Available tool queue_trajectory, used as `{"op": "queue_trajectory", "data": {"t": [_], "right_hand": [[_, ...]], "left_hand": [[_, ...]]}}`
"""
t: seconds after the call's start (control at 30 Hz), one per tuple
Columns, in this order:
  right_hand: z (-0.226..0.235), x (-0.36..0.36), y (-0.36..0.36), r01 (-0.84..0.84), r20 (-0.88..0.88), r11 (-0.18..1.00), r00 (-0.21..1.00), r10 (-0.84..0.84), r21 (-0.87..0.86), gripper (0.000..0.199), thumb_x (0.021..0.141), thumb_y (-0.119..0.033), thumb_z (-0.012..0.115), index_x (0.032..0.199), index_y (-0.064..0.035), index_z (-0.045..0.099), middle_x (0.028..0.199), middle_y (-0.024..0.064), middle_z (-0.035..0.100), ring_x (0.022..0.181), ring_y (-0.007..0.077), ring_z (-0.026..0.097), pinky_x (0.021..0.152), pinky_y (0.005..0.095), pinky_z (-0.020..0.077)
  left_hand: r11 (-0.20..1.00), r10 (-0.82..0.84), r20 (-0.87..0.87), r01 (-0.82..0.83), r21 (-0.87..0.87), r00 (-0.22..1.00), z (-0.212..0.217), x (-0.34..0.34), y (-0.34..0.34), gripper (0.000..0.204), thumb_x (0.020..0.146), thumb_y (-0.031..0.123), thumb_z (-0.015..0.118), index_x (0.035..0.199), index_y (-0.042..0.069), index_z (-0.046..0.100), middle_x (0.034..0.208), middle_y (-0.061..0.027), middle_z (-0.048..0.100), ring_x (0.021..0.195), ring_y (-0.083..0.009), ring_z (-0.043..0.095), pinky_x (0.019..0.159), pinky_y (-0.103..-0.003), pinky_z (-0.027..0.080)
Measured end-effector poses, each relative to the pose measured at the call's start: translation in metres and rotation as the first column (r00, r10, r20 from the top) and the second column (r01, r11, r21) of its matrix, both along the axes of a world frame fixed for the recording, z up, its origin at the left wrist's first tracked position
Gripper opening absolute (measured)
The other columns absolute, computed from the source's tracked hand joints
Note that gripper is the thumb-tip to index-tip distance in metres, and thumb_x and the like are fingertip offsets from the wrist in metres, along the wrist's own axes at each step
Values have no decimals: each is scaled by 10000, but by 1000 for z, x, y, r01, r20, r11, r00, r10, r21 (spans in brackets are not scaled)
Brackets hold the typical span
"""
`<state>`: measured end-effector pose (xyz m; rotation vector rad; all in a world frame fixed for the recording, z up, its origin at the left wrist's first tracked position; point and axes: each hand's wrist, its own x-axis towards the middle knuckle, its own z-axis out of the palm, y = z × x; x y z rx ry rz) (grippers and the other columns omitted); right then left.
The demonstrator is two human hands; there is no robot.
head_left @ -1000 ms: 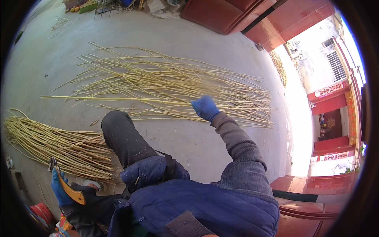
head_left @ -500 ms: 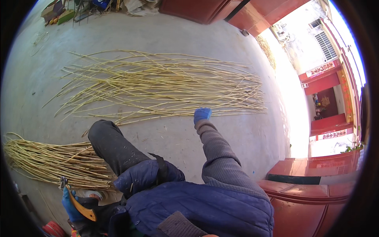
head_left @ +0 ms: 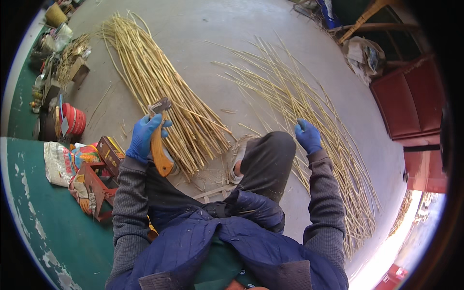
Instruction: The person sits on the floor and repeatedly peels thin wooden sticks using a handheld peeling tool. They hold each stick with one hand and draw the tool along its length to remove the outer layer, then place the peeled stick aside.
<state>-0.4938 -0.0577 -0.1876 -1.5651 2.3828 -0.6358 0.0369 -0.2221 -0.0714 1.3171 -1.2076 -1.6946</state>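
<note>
1. While the left hand (head_left: 145,137), in a blue glove, was clamped around the orange handle of a folding saw (head_left: 159,145) left of centre, the gloved right hand (head_left: 308,136) hung right of centre with its fingers curled together at the near ends of the spread canes (head_left: 309,111); whether it gripped a cane could not be told.
2. At the far left edge stood a red bucket (head_left: 72,121); its contents were too small to make out.
3. Near the upper left corner sat a tan basket-like pot (head_left: 55,14), and a small brown box (head_left: 79,71) lay just below it; what either held could not be seen.
4. A bundle of yellow canes (head_left: 154,77) ran from the upper left down to centre, its cut ends beside the saw.
5. The loose canes fanned from top centre down the right side to the lower right.
6. The person's bent knee (head_left: 268,154) in dark trousers covered part of the floor between the two lots, and a shoe (head_left: 237,166) showed beside it.
7. A low red stool (head_left: 96,186) and a printed sack (head_left: 60,164) lay at lower left.
8. The saw's blade end was small and hard to read.
9. The floor (head_left: 217,29) was bare grey concrete, with a green painted strip (head_left: 29,208) at lower left.
10. Red cabinets (head_left: 411,106) stood at right, cut off by the dark rim.
</note>
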Motion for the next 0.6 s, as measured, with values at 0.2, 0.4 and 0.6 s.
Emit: {"op": "queue_trajectory", "data": {"t": [0.2, 0.4, 0.6], "right_hand": [[-3, 116, -164, -414, 129, 894, 909, 397, 170, 390, 947, -357, 560, 1218, -104, 682, 1088, 168, 738, 1016, 346, 704, 912, 447, 545], [-123, 249, -200, -381, 18, 622, 861, 508, 684, 464, 923, -484, 557, 1154, -97, 669, 1148, 184, 724, 1080, 328, 703, 908, 471, 539], [-195, 284, -190, -468, 207, 689, 879, 430, 554, 392, 939, -438, 585, 1117, -98, 666, 1101, 210, 716, 1044, 387, 690, 912, 492, 531]], "left_hand": [[987, 151, -58, -153, -43, 987, -4, 23, -28, 529, 990, 433, 647, 1226, -37, 591, 1010, -94, 722, 747, -75, 623, 665, -213, 524], [962, 263, -176, -244, 126, 948, 11, 50, -26, 508, 1002, 362, 634, 1281, -50, 533, 1019, -159, 717, 705, -115, 672, 511, -229, 574], [926, 295, -134, -249, 282, 946, 20, 52, -28, 531, 990, 371, 656, 1285, -50, 522, 1028, -181, 706, 683, -127, 673, 504, -232, 565]]}}
